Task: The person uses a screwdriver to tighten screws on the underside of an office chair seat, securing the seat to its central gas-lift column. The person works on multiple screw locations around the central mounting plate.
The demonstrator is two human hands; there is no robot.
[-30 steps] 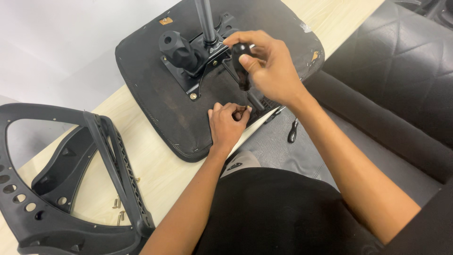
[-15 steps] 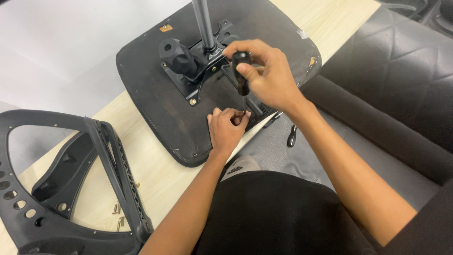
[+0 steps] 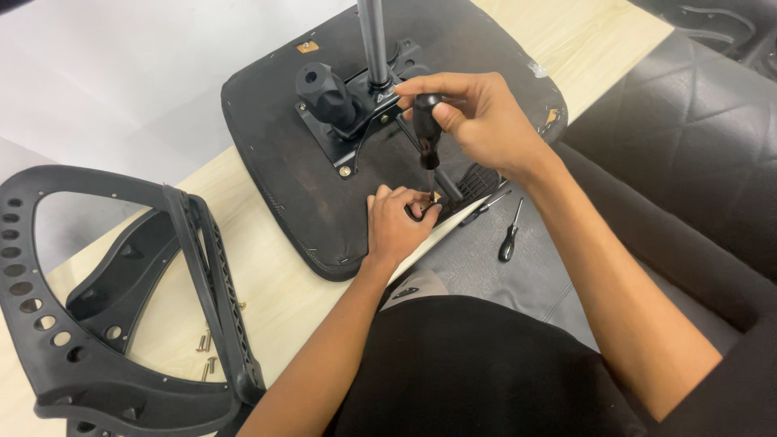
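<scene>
While both hands work on the upturned seat, these are the parts, big to small:

Desk (image 3: 275,291): pale wood, with everything lying on it.
Chair seat (image 3: 275,162): black, upside down on the desk, its metal plate (image 3: 340,137) and pole (image 3: 372,40) pointing up.
Chair back (image 3: 105,324): black frame, lying to the left, well apart from the hands.
Right hand (image 3: 486,121): fingers wrapped tight around the screwdriver (image 3: 426,129), which stands nearly straight up with its tip down by the left fingers.
Left hand (image 3: 401,222): fingertips pinching a small part at the seat's near edge, right under the tip; the part itself is too small to make out.
Spare screwdriver (image 3: 510,235): lying to the right, out of the way.
Loose screws (image 3: 206,348): by the chair back.
What could go wrong: the tip could slip and poke the left fingers, because they sit so close.
In the way: the left fingers hide the spot.
</scene>
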